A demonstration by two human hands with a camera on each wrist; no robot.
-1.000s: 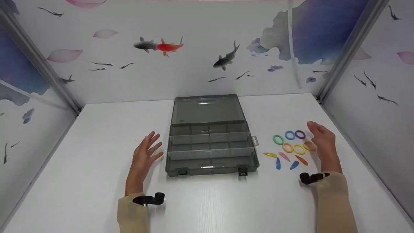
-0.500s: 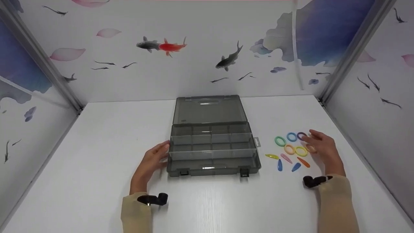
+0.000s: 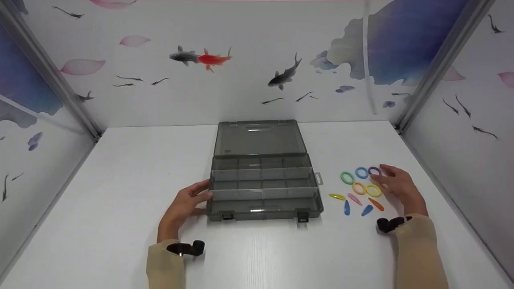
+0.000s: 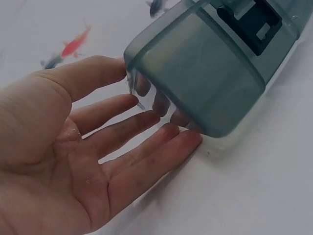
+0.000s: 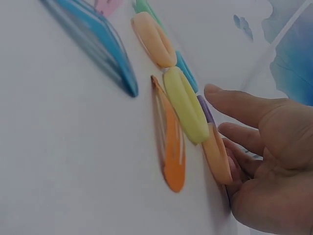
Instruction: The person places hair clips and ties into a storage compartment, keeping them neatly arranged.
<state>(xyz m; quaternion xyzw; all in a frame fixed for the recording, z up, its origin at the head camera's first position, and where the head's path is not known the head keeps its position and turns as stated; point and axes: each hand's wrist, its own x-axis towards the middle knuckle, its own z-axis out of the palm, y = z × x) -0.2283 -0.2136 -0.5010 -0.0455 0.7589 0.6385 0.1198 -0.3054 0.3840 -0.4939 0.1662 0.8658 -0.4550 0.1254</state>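
Left hand (image 3: 184,204): fingers loosely spread, touching the case (image 3: 263,215) (earlier apart).
Right hand (image 3: 397,188): relaxed, gripping nothing, beside rings (image 5: 186,105) toward the surface's (image 3: 257,257) right edge.

White tabletop (image 3: 257,257), fish-patterned walls (image 3: 245,24), grey corner posts (image 3: 51,69)

Six hair ties (image 5: 146,10) (image 5: 151,39) (image 5: 187,71) (image 5: 188,110) (image 5: 206,108) (image 5: 217,159): one green, one blue, one purple, one yellow, two orange. Five hair clips (image 3: 337,197) (image 3: 355,199) (image 3: 347,207) (image 3: 367,210) (image 3: 376,204): two blue, one yellow, one pink, one orange. One box (image 3: 261,174) with two latches (image 3: 227,215) (image 3: 302,216). Two hands (image 3: 186,204) (image 3: 396,186). One worktop (image 3: 281,257).
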